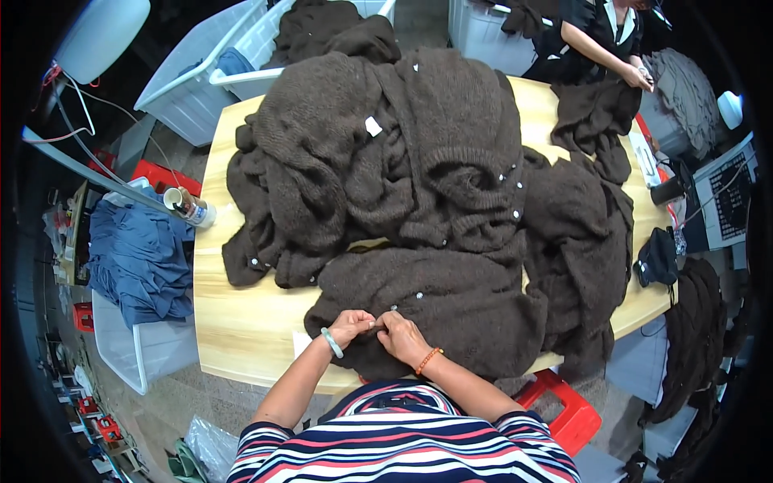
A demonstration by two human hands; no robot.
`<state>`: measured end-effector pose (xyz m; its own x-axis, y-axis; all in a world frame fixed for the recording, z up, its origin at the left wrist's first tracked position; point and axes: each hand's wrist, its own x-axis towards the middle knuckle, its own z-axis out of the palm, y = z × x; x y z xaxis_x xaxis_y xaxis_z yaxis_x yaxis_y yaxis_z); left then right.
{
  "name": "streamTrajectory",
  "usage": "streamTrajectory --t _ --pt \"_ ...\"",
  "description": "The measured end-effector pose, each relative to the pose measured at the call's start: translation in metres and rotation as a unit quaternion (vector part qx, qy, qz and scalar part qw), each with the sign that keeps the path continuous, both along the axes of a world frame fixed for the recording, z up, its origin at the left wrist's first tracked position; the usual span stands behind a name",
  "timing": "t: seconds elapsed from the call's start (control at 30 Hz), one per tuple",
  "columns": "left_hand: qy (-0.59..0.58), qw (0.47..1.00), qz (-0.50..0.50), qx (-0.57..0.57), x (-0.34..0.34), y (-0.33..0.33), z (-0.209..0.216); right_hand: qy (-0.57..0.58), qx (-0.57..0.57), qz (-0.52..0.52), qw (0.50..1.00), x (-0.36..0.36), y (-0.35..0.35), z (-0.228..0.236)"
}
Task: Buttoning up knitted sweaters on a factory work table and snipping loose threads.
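A dark brown knitted cardigan [451,294] lies on the table right in front of me, with small pale buttons [419,295] along it. Both of my hands rest over its near left part, their fingertips meeting close to one of the buttons. My left hand [352,328], with a pale bangle at the wrist, is closed in a pinch. Beside it my right hand [404,340], wearing an orange bead bracelet, is also closed, thumb and fingers pressed together. Whatever sits between the fingertips is too small to make out.
A big heap of brown knitwear [322,145] covers the middle of the wooden table [233,322]; more knitwear [576,217] lies at right. A jar [193,208] stands at the left edge. Bins [121,354] and a red stool [564,414] surround the table. A co-worker [600,40] handles cloth at far right.
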<state>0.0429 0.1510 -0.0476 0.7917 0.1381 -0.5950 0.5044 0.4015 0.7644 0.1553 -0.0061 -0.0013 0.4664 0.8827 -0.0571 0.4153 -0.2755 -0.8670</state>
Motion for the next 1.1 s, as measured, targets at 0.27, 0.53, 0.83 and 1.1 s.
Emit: streamTrajectory --t 0.27,0.53,0.83,1.1 --pt "-0.012 0.982 0.047 -0.182 0.000 0.005 0.013 0.032 0.046 -0.022 0.998 0.001 0.003 -0.001" --pt "0.012 0.973 0.038 -0.228 -0.002 0.009 0.017 0.010 0.004 0.011 1.000 0.001 0.002 0.000" --pt "0.039 0.957 0.127 -0.258 -0.004 0.009 0.021 0.032 0.036 -0.012 0.999 0.000 -0.009 0.000" --pt "0.046 0.969 0.100 -0.222 -0.005 0.008 0.016 0.072 0.020 0.006 0.997 0.002 -0.003 0.001"
